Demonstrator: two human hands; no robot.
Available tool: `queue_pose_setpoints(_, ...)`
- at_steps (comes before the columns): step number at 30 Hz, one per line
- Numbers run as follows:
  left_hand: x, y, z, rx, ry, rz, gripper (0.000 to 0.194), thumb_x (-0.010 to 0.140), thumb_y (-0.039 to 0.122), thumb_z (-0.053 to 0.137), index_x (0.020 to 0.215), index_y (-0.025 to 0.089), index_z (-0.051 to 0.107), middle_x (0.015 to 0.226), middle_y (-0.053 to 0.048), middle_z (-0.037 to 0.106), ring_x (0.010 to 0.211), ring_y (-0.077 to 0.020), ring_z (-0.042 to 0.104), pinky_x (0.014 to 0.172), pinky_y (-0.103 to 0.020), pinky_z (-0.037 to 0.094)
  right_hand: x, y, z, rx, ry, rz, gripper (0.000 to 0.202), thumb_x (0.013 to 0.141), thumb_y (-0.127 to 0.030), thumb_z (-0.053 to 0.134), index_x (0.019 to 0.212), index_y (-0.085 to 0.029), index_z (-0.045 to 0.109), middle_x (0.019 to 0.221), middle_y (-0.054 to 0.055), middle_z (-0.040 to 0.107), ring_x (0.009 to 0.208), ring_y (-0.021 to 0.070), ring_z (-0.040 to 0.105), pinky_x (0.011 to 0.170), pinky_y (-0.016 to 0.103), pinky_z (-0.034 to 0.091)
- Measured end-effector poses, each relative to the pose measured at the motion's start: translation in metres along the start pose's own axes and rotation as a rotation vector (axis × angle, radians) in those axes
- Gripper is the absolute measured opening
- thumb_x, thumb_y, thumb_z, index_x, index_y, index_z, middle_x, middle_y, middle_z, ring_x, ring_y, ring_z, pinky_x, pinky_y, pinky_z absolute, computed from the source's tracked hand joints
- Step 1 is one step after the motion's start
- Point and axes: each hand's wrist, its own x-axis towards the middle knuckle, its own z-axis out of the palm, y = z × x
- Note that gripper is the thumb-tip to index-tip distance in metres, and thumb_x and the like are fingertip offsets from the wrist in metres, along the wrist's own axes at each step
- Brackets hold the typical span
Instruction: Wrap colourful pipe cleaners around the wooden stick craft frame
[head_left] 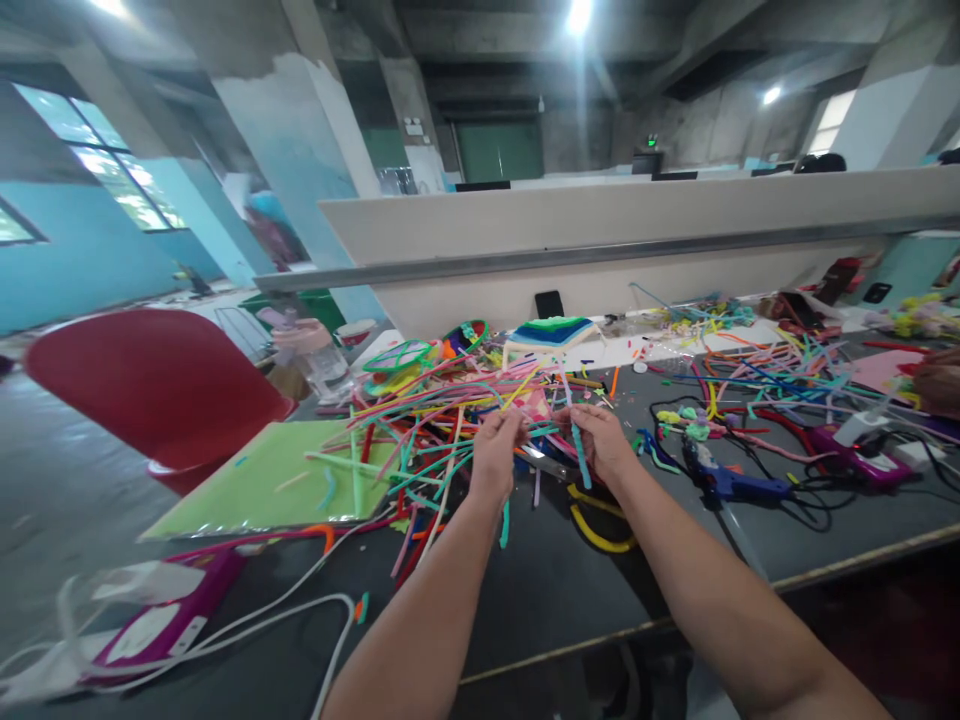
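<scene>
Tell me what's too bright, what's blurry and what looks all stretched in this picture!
In the head view, a ceiling light glares with a streak beneath it; in the same head view, the blue strip at the right hand looks soft, without fine detail; also in the head view, the red chair near the left edge looks stretched.

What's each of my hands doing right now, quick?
Left hand: closed in a pinch; what it holds, if anything, can't be told.
Right hand: closed, holding a lavender-and-turquoise strip.
</scene>
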Motion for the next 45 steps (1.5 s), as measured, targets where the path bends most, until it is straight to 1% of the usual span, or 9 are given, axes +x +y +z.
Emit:
queue_pose_setpoints(4, 0.019, 0.027, -0.025, 0.025, 0.337, 0.338, 0.021, 0.078, 0.038, 0.062, 0.076, 0.017, 0.060, 0.064, 0.005, 0.055, 0.059, -0.0071, 0.050, 0.061, -0.019, 0.041, -0.004, -0.001, 0.005, 0.006, -0.021, 0.049, 0.017, 0.062, -0.031, 0.077, 0.072, -0.017, 0.072, 0.071, 0.004, 0.073, 0.069, 0.0177, 0.066, 0.076, 0.033, 0.050)
queue_pose_setpoints(7, 0.032, 0.050, -0.051, 0.032, 0.435, 0.433, 0.026, 0.078, 0.041, 0.061, 0.087, 0.017, 0.066, 0.077, 0.001, 0.063, 0.072, -0.0104, 0.057, 0.069, -0.022, 0.044, -0.010, 0.000, 0.009, -0.065, -0.079, 0.092, 0.016, 0.062, -0.030, 0.078, 0.073, -0.019, 0.072, 0.072, 0.004, 0.073, 0.069, 0.0175, 0.067, 0.075, 0.033, 0.049)
queue_pose_setpoints(11, 0.040, 0.068, -0.082, 0.053, 0.294, 0.363, 0.035, 0.077, 0.046, 0.063, 0.088, 0.014, 0.071, 0.089, -0.006, 0.069, 0.087, -0.0161, 0.062, 0.081, -0.027, 0.045, -0.019, 0.000, 0.013, -0.274, -0.228, 0.128, 0.017, 0.067, -0.032, 0.075, 0.075, -0.018, 0.074, 0.074, 0.004, 0.074, 0.072, 0.0185, 0.067, 0.076, 0.033, 0.048)
queue_pose_setpoints(17, 0.035, 0.076, -0.101, 0.020, 0.039, 0.110, 0.035, 0.065, 0.045, 0.075, 0.079, 0.013, 0.072, 0.069, -0.003, 0.068, 0.061, -0.0133, 0.060, 0.060, -0.025, 0.046, -0.024, 0.001, 0.017, -0.425, -0.407, 0.213, 0.019, 0.069, -0.035, 0.074, 0.077, -0.017, 0.074, 0.079, 0.007, 0.075, 0.079, 0.0221, 0.069, 0.082, 0.038, 0.048)
queue_pose_setpoints(24, 0.027, 0.077, -0.098, -0.018, -0.072, -0.011, 0.036, 0.058, 0.039, 0.082, 0.081, 0.013, 0.072, 0.065, -0.002, 0.067, 0.053, -0.0121, 0.058, 0.052, -0.024, 0.046, -0.026, -0.006, 0.015, -0.489, -0.481, 0.234, 0.024, 0.070, -0.038, 0.073, 0.079, -0.016, 0.074, 0.080, 0.008, 0.075, 0.078, 0.0214, 0.069, 0.078, 0.035, 0.049)
queue_pose_setpoints(29, 0.026, 0.076, -0.095, 0.010, -0.063, -0.061, 0.036, 0.056, 0.040, 0.082, 0.075, 0.012, 0.070, 0.059, 0.001, 0.062, 0.048, -0.0085, 0.053, 0.048, -0.020, 0.041, -0.023, -0.025, 0.006, -0.329, -0.724, 0.403, 0.055, 0.070, -0.054, 0.071, 0.108, -0.015, 0.068, 0.106, 0.013, 0.070, 0.092, 0.0232, 0.067, 0.080, 0.034, 0.051)
queue_pose_setpoints(35, 0.018, 0.071, -0.079, 0.157, -0.317, -0.210, 0.032, 0.059, 0.039, 0.080, 0.072, 0.012, 0.068, 0.056, 0.003, 0.057, 0.046, -0.0059, 0.048, 0.045, -0.017, 0.034, -0.004, -0.029, -0.006, -0.092, -0.294, 0.290, 0.040, 0.082, -0.055, 0.057, 0.089, -0.018, 0.071, 0.082, 0.005, 0.072, 0.073, 0.0124, 0.065, 0.072, 0.024, 0.052)
queue_pose_setpoints(40, 0.013, 0.062, -0.054, 0.305, -0.612, -0.378, 0.031, 0.060, 0.038, 0.079, 0.070, 0.011, 0.067, 0.058, 0.001, 0.058, 0.049, -0.0065, 0.048, 0.047, -0.018, 0.034, -0.006, -0.028, -0.004, -0.146, -0.354, 0.362, 0.045, 0.076, -0.060, 0.061, 0.079, -0.017, 0.070, 0.067, 0.002, 0.067, 0.057, 0.0112, 0.059, 0.055, 0.022, 0.048)
queue_pose_setpoints(45, 0.025, 0.060, -0.032, 0.453, -0.740, -0.432, 0.034, 0.060, 0.039, 0.079, 0.073, 0.010, 0.069, 0.063, -0.001, 0.062, 0.053, -0.0088, 0.051, 0.051, -0.020, 0.038, -0.011, -0.027, 0.002, -0.366, -0.437, 0.403, 0.031, 0.063, -0.043, 0.078, 0.070, -0.015, 0.067, 0.055, -0.003, 0.060, 0.047, 0.0077, 0.050, 0.047, 0.021, 0.040)
